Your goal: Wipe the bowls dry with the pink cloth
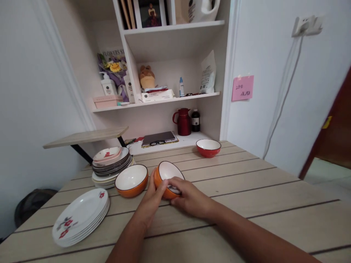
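Between my two hands an orange bowl with a white inside and dark rim is tilted toward me. My left hand grips its left side, thumb at the rim. On the right, my right hand holds the near rim, its fingers reaching over into the bowl and partly hiding the inside. Just left of my left hand sits a second orange bowl, upright on the wooden table. Farther back to the right stands a red bowl, also upright and apart from my hands.
Flowered oval plates are stacked at the front left. Behind them rises a taller pile of mixed plates, near a small raised wooden shelf. A red jug, a dark bottle and a laptop occupy the back ledge.
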`<state>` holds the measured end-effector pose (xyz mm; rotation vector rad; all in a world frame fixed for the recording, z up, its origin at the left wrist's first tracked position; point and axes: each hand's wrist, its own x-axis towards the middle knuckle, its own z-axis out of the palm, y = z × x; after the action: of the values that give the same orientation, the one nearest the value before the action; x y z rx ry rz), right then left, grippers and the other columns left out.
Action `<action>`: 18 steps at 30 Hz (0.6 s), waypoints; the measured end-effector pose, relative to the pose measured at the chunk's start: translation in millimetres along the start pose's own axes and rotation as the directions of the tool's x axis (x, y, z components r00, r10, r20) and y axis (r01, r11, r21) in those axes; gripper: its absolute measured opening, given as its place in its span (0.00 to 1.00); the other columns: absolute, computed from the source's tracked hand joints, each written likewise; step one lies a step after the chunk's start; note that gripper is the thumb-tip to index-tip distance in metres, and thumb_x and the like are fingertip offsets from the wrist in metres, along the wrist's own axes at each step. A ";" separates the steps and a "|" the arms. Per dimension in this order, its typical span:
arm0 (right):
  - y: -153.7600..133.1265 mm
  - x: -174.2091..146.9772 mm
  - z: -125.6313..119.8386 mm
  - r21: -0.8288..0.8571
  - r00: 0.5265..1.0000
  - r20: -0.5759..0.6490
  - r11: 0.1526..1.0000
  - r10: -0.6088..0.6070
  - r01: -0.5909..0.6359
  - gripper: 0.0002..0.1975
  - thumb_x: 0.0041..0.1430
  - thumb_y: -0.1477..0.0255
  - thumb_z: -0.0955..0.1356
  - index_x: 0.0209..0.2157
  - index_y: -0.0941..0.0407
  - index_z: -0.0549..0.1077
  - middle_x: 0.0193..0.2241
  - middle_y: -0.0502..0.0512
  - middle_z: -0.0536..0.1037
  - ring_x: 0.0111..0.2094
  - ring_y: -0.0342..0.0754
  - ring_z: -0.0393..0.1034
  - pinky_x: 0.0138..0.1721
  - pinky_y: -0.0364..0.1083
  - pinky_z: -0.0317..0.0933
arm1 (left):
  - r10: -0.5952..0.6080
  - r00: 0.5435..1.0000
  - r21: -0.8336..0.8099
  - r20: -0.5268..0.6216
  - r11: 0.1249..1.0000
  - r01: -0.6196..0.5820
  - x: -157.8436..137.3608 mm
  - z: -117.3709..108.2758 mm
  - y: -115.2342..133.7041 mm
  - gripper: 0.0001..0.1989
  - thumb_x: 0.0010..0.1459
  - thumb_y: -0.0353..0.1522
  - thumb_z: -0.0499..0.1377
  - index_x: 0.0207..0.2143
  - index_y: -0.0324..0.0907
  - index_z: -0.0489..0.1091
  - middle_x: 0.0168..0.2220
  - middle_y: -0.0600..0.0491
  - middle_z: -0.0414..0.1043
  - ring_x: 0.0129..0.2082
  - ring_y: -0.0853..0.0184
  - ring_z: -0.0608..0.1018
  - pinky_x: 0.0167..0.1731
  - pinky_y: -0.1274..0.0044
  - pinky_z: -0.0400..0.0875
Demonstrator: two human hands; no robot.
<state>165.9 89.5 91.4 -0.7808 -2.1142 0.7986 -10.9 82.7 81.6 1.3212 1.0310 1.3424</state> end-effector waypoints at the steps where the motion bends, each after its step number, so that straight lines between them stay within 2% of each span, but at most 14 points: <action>1: -1.4 0.7 0.4 0.033 1.000 -0.009 0.999 0.015 -0.014 0.31 0.50 0.86 0.70 0.55 0.50 0.73 0.54 0.56 0.78 0.55 0.55 0.71 0.59 0.55 0.62 | -0.006 1.000 -0.009 0.001 1.000 0.006 1.2 0.0 -1.4 0.38 0.62 0.50 0.63 0.69 0.48 0.58 0.69 0.44 0.62 0.69 0.56 0.64 0.67 0.66 0.58; 6: -7.1 2.1 -3.8 0.064 0.997 0.063 0.997 0.037 -0.041 0.32 0.53 0.81 0.73 0.60 0.51 0.70 0.58 0.58 0.75 0.57 0.56 0.70 0.60 0.56 0.61 | 0.033 0.995 0.022 -0.096 0.999 -0.031 7.9 1.8 -8.3 0.39 0.59 0.50 0.66 0.67 0.47 0.61 0.66 0.44 0.66 0.68 0.52 0.66 0.67 0.64 0.58; 10: -4.5 0.3 -15.4 -0.171 0.980 0.201 0.985 0.007 0.028 0.37 0.52 0.79 0.76 0.63 0.50 0.67 0.60 0.59 0.74 0.59 0.58 0.68 0.61 0.57 0.58 | 0.028 0.995 -0.003 -0.095 1.000 -0.028 8.7 2.5 -11.0 0.40 0.59 0.50 0.66 0.68 0.45 0.59 0.65 0.43 0.68 0.65 0.53 0.69 0.65 0.65 0.60; 13: 1.4 -2.0 -25.3 -0.370 0.961 0.278 0.923 0.004 0.103 0.36 0.51 0.79 0.76 0.61 0.48 0.69 0.63 0.59 0.72 0.61 0.61 0.65 0.63 0.60 0.54 | 0.020 0.996 -0.030 -0.084 0.999 -0.022 8.8 2.9 -11.1 0.41 0.59 0.50 0.66 0.68 0.45 0.58 0.64 0.43 0.68 0.64 0.54 0.70 0.64 0.66 0.62; 15: 4.9 -3.1 -29.7 -0.450 0.961 0.275 0.883 -0.006 0.135 0.32 0.53 0.79 0.74 0.59 0.47 0.71 0.64 0.58 0.71 0.62 0.61 0.65 0.63 0.62 0.51 | 0.010 0.996 -0.039 -0.087 0.999 -0.013 9.4 3.2 -11.1 0.41 0.58 0.50 0.67 0.68 0.45 0.59 0.63 0.43 0.70 0.63 0.53 0.71 0.63 0.65 0.63; 18: 7.0 -3.2 -30.1 -0.458 0.973 0.224 0.876 -0.048 0.149 0.25 0.59 0.82 0.69 0.56 0.47 0.73 0.59 0.54 0.77 0.57 0.56 0.70 0.60 0.59 0.54 | -0.011 0.996 -0.047 -0.091 0.999 0.006 10.6 2.6 -13.1 0.41 0.59 0.52 0.65 0.68 0.46 0.59 0.61 0.43 0.72 0.61 0.52 0.73 0.61 0.64 0.67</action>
<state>193.4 100.2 101.1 -0.8555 -2.5618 0.3112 -7.0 95.4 71.0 1.2299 1.0594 1.4227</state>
